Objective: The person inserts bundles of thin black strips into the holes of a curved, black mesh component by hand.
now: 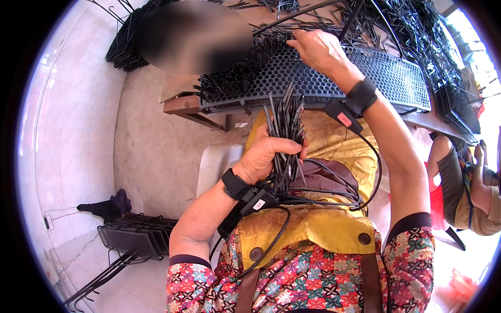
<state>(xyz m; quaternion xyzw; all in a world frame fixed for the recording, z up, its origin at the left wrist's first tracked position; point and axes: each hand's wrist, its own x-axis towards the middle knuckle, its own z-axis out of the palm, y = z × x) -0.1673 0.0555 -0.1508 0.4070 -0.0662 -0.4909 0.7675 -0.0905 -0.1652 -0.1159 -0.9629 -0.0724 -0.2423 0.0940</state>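
Note:
My left hand (pixel 271 154) is wrapped round a thick bundle of thin black sticks (pixel 286 117), held upright in front of my lap. Their exact kind I cannot make out. Above the dark perforated rack (pixel 365 73), my right hand (pixel 321 52) reaches out with thumb and fingers pressed together at its far edge. Whatever those fingertips hold, if anything, is too small to tell. Many similar black sticks (pixel 229 81) stand packed in the holes of the rack's left part, while the holes on the right show bare.
The rack lies on a wooden table (pixel 182 104), with loose black sticks heaped behind it. A black frame handle (pixel 383 23) arches over the rack. More racks (pixel 138 237) stand at the lower left by a white tiled wall (pixel 73 104). Another person (pixel 469 188) sits at the right.

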